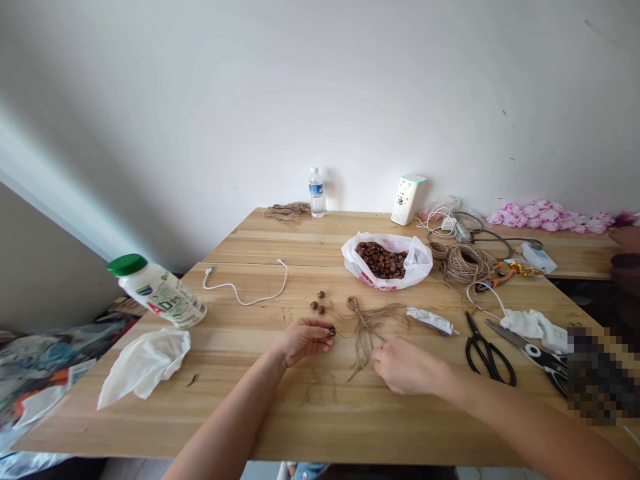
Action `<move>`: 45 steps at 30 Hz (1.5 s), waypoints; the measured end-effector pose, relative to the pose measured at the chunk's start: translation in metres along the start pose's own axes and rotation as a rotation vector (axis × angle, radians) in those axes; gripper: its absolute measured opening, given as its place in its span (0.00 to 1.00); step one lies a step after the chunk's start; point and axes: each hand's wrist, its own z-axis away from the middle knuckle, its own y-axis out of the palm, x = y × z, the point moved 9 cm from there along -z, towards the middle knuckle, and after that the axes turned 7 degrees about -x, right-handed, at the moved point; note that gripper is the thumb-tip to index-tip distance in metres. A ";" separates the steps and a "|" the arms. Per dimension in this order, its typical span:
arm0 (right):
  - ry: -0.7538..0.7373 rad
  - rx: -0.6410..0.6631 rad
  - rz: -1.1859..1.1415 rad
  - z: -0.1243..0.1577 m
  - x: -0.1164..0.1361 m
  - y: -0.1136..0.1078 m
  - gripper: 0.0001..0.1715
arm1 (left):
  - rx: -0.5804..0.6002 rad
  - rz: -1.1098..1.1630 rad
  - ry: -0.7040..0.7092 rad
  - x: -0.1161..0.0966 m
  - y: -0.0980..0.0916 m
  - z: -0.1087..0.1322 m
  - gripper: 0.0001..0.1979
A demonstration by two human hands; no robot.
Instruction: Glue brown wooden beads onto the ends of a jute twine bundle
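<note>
My left hand (309,343) pinches a small round brown nut-like bead (332,331) between thumb and fingertips. A thin strand runs from near it toward a bundle of jute twine (364,324), knotted with a loop at its top and loose ends fanned out on the table. Just right of the bundle, my right hand (400,365) has its fingers closed where a twine strand reaches them; the fingertips are partly hidden. Beyond my left hand lie a few loose brown nut-like beads (321,309). Farther back, a white plastic bag (423,260) stands open, full of similar pieces.
Black scissors (487,357), larger shears (530,350) and a crumpled white tube (431,321) lie to the right. Twine coils (465,262) sit behind. On the left are a green-capped bottle (167,293), white cloth (147,360) and white cable (240,298). A water bottle (317,193) stands behind.
</note>
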 end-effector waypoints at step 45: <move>0.258 -0.417 -0.136 -0.067 -0.027 -0.043 0.11 | 0.175 -0.113 0.098 -0.004 0.014 0.004 0.15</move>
